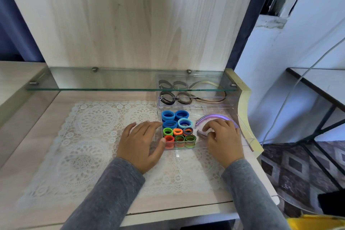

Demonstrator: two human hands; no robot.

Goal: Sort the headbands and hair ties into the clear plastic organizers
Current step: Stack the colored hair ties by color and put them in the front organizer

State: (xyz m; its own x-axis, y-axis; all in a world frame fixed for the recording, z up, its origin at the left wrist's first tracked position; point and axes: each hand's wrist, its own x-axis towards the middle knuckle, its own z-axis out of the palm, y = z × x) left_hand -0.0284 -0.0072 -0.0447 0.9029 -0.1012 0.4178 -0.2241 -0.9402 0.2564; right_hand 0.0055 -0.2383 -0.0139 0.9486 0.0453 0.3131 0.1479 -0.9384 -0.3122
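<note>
One purple headband (214, 117), ends leftward

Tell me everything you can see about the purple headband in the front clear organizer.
The purple headband is a thin, glossy arch, lilac to violet, plastic by the look of it. It lies in the right part of the front clear organizer, beside the rolled hair ties, its curve toward the back. The right hand rests over its middle and hides much of it; the fingers seem to touch it. One end pokes out near the fingertips. Whether it is one band or several stacked is unclear.
</note>
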